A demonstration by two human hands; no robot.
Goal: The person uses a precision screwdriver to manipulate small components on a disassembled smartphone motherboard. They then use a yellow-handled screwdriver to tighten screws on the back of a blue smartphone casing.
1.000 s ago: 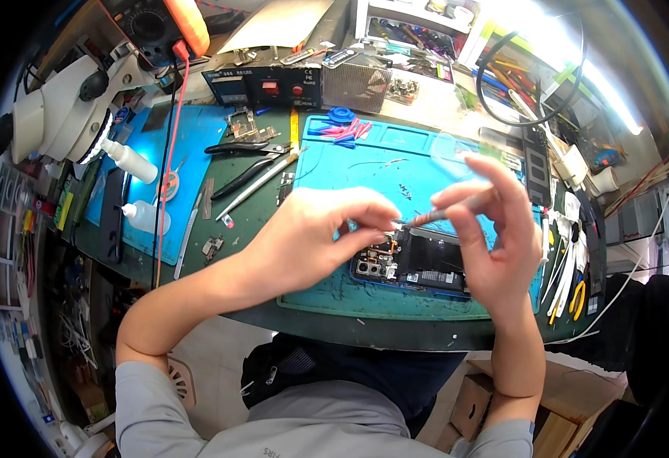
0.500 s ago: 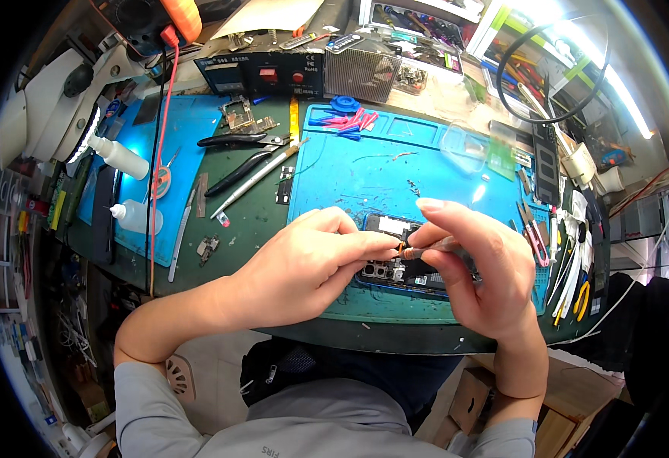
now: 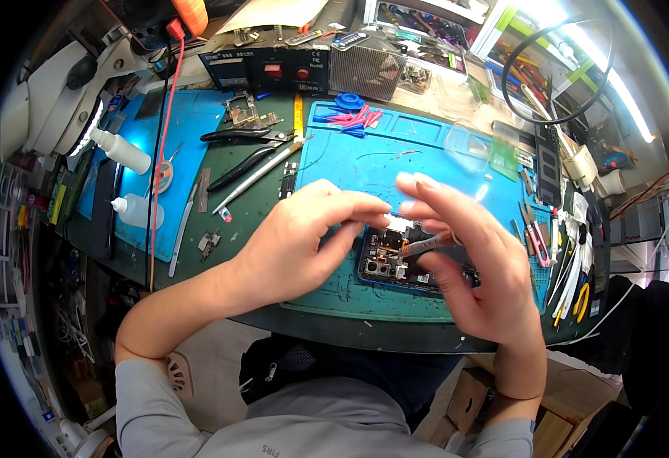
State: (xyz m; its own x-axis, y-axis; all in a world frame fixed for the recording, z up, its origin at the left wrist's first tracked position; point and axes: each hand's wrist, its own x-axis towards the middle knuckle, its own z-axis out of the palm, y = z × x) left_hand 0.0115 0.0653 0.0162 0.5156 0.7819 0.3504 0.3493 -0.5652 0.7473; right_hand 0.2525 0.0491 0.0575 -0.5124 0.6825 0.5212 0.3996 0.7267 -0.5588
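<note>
An opened smartphone [image 3: 382, 267], its dark inside with camera lenses and metal parts showing, lies at the near edge of the blue work mat [image 3: 395, 179]. My left hand [image 3: 292, 240] is raised beside its upper left corner. Its thumb and index finger press together; whether anything small is between them I cannot make out. My right hand [image 3: 483, 267] arches over the phone's right part, thumb and fingers spread apart. A slim grey-brown strip [image 3: 426, 244] with an orange end slants between them above the phone. Its far end is hidden by this hand.
Black-handled pliers [image 3: 243, 168] and a silver pen-like tool [image 3: 266, 175] lie left of the mat. Blue and pink picks [image 3: 350, 118] sit at its back. Tweezers [image 3: 534, 229] are on the right. A black power unit [image 3: 266, 70] and white dropper bottles [image 3: 138, 211] stand further off.
My left hand has lifted off the phone, up and left. The thumb and fingers of my right hand have spread from the strip, uncovering more of the camera end.
</note>
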